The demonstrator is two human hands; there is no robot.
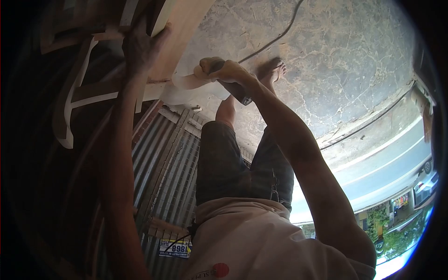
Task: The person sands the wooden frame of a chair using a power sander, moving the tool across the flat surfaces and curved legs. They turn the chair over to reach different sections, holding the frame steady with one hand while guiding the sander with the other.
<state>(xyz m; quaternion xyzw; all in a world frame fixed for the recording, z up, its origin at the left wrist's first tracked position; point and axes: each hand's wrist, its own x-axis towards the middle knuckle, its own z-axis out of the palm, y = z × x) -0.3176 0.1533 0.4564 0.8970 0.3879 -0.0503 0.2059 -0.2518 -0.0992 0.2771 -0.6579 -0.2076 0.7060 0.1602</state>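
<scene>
Right hand (pixel 229 72): fingers wrapped around a dark tool (pixel 239 92).
Tool: above the cracked floor (pixel 345 60), its blurred pale disc (pixel 186 81) near the wooden frame (pixel 179 44).
Left hand (pixel 141 45): at the frame's edge, thumb spread; finger grip unclear.
Cord (pixel 280 36): behind the right hand.

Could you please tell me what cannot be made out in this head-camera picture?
All in the head view:
- Handheld tool: partly covered by the right hand; its pale end is blurred.
- Left hand: shadow obscures the fingers' exact grip.
- Wooden furniture: cut off by the top edge.
- Shirt lettering: too small to read fully.
</scene>
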